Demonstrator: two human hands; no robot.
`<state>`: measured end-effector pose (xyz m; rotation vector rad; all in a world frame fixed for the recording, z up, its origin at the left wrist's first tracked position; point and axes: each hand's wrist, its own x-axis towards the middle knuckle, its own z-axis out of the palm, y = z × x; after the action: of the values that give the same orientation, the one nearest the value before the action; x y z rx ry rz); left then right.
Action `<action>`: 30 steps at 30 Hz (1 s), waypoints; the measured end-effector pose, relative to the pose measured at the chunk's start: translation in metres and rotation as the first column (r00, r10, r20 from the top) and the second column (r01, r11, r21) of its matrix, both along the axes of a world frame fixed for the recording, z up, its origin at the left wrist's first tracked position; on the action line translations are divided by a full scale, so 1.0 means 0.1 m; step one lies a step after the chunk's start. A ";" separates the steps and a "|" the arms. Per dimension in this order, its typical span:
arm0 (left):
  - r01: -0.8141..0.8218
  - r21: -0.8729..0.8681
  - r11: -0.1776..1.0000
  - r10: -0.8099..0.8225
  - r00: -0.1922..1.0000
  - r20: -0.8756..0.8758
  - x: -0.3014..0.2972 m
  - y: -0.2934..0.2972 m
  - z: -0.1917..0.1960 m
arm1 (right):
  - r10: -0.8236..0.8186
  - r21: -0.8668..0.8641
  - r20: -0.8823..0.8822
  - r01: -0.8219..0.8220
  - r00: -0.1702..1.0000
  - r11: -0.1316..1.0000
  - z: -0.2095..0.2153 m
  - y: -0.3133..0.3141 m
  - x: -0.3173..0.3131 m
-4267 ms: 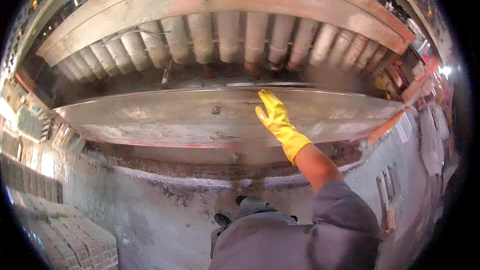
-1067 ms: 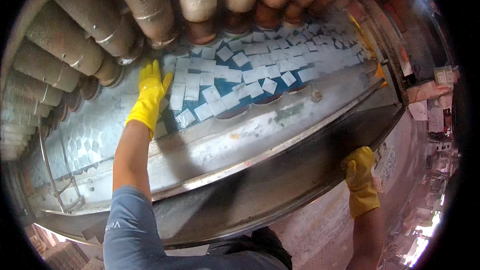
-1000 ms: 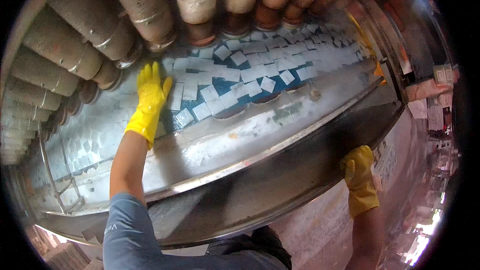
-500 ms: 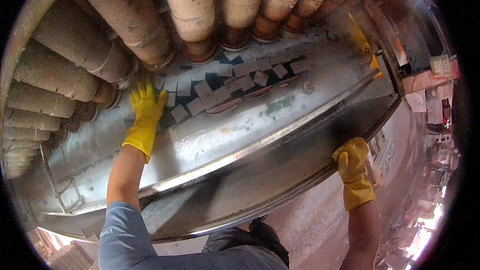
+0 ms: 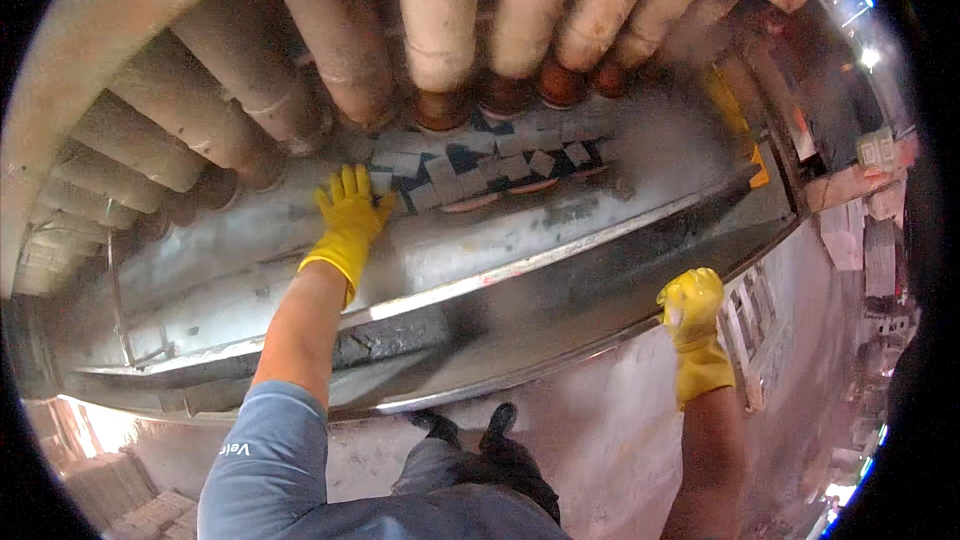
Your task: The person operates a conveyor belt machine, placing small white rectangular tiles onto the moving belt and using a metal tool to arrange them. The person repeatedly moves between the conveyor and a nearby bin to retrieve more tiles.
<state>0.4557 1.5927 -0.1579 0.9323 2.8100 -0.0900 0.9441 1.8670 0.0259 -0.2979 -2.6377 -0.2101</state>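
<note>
My left hand point(image 5: 352, 215), in a yellow rubber glove, is open with its fingers spread. It reaches over the wet grey metal surface, by the left end of a cluster of flat, square grey pieces point(image 5: 442, 178). Whether its palm presses on a piece is hidden. My right hand point(image 5: 692, 298), also in a yellow glove, is closed in a fist at the outer rim of a long dark metal trough point(image 5: 540, 285). What its fingers close on, if anything, does not show.
A row of thick, stained pipes point(image 5: 437, 10) slants down over the far side of the metal surface. A pale raised rail point(image 5: 520, 270) borders the trough. A yellow upright bar point(image 5: 730, 105) stands at the right end. Stacked blocks point(image 5: 150, 515) lie at lower left.
The view has shifted, so pipes and pieces appear farther right and more floor and my feet show. My left hand stays spread beside the pieces; my right stays closed at the rim.
</note>
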 end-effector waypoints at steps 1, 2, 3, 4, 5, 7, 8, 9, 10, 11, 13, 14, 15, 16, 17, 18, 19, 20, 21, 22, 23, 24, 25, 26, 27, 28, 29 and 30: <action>0.011 -0.020 1.000 -0.010 0.999 0.043 0.09 -0.01 0.08 | -0.013 -0.102 -0.018 0.011 1.000 0.995 0.03 -0.04 -0.01; 0.022 -0.039 0.999 -0.019 0.996 0.082 0.17 -0.02 0.18 | -0.026 -0.202 -0.039 0.018 0.999 0.979 0.06 -0.08 -0.02; 0.034 -0.058 0.998 -0.027 0.992 0.122 0.21 -0.04 0.28 | -0.047 -0.174 0.001 0.047 0.999 0.984 0.05 -0.06 0.00; 0.029 -0.038 0.999 -0.022 0.985 0.170 0.19 -0.08 0.35 | -0.054 -0.176 0.015 0.056 0.998 0.983 0.00 -0.03 0.02; 0.024 -0.014 1.000 -0.020 0.975 0.221 0.18 -0.11 0.41 | -0.061 -0.174 0.032 0.065 0.998 0.983 0.00 -0.01 -0.01; 0.033 -0.038 0.999 -0.021 0.956 0.292 0.17 -0.25 0.55 | -0.009 -0.083 0.000 0.009 1.000 0.997 0.05 0.00 -0.06; 0.062 -0.091 0.994 -0.030 0.948 0.317 0.24 -0.31 0.69 | -0.041 -0.101 -0.037 0.037 0.998 0.994 0.02 -0.01 -0.06; 0.090 -0.143 0.986 -0.035 0.937 0.348 0.37 -0.37 0.90 | -0.071 -0.121 -0.067 0.063 0.995 0.991 -0.06 0.02 -0.04; 0.110 -0.094 0.989 -0.067 0.924 0.376 0.49 -0.51 1.13 | -0.097 -0.143 -0.096 0.083 0.991 0.986 -0.14 0.04 -0.04; 0.141 -0.034 0.989 -0.115 0.907 0.406 0.66 -0.61 1.53 | -0.093 -0.109 -0.083 0.084 0.992 0.991 -0.14 0.06 0.02; 0.180 0.121 0.976 -0.214 0.889 0.405 0.87 -0.98 2.01 | -0.093 -0.083 -0.106 0.084 0.990 0.993 -0.09 0.02 -0.05; 0.206 0.215 0.955 -0.275 0.886 0.372 0.94 -1.27 2.11 | -0.091 -0.070 -0.124 0.083 0.988 0.994 -0.09 0.01 -0.09; 0.236 0.309 0.921 -0.337 0.882 0.329 1.04 -1.51 2.24 | -0.123 -0.092 -0.149 0.110 0.981 0.990 -0.13 0.04 -0.08; 0.157 0.280 0.947 -0.255 0.898 0.358 1.22 -1.70 2.48 | -0.143 -0.084 -0.154 0.132 0.978 0.988 -0.17 0.09 -0.09; 0.071 0.246 0.967 -0.166 0.905 0.391 1.43 -1.90 2.63 | -0.161 -0.080 -0.155 0.150 0.975 0.985 -0.21 0.13 -0.09; 0.113 0.378 0.919 -0.219 0.943 0.251 1.54 -2.30 2.46 | -0.164 -0.081 -0.163 0.153 0.973 0.985 -0.22 0.13 -0.15; 0.012 0.422 0.907 -0.162 0.932 0.323 1.73 -2.45 2.52 | -0.198 -0.091 -0.136 0.187 0.971 0.978 -0.21 0.14 -0.14; 0.106 0.446 0.888 -0.157 0.985 0.077 1.89 -2.65 2.45 | -0.196 -0.092 -0.144 0.184 0.970 0.979 -0.20 0.16 -0.15; 0.201 0.442 0.874 -0.137 0.975 -0.174 2.03 -2.90 2.32 | -0.193 -0.094 -0.152 0.180 0.969 0.979 -0.20 0.19 -0.17; 0.290 0.410 0.865 -0.117 0.910 -0.397 2.15 -3.04 2.12 | -0.199 -0.096 -0.143 0.186 0.970 0.978 -0.26 0.19 -0.16; 0.250 0.452 0.857 -0.056 0.915 -0.399 2.33 -3.19 2.06 | -0.231 -0.119 -0.089 0.220 0.969 0.968 -0.19 0.13 -0.18; 0.209 0.471 0.857 0.010 0.908 -0.420 2.49 -3.31 2.03 | -0.245 -0.105 -0.103 0.234 0.964 0.967 -0.21 0.14 -0.21; 0.129 0.492 0.861 0.076 0.924 -0.376 2.63 -3.48 1.85 | -0.259 -0.092 -0.118 0.249 0.959 0.964 -0.22 0.17 -0.24; 0.042 0.513 0.858 0.153 0.931 -0.332 2.79 -3.67 1.61 | -0.262 -0.078 -0.137 0.254 0.955 0.964 -0.20 0.22 -0.27; -0.103 0.466 0.879 0.210 0.961 -0.182 3.00 -3.89 1.43 | -0.261 -0.117 -0.085 0.250 0.962 0.961 -0.18 0.22 -0.30; -0.195 0.470 0.861 0.248 0.967 -0.053 3.25 -4.16 1.16 | -0.217 -0.100 -0.078 0.209 0.973 0.973 -0.15 0.19 -0.30; -0.271 0.432 0.860 0.271 0.961 0.063 3.53 -4.43 1.00 | -0.169 -0.082 -0.077 0.163 0.983 0.983 -0.12 0.17 -0.33; -0.491 0.317 0.811 0.361 0.847 0.390 3.80 -4.48 1.18 | -0.244 -0.135 -0.048 0.235 0.969 0.962 -0.11 0.23 -0.21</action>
<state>0.8360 1.1445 -0.0397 0.2923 2.6921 0.6711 0.9230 1.8896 0.0145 -0.6585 -2.5519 -0.1064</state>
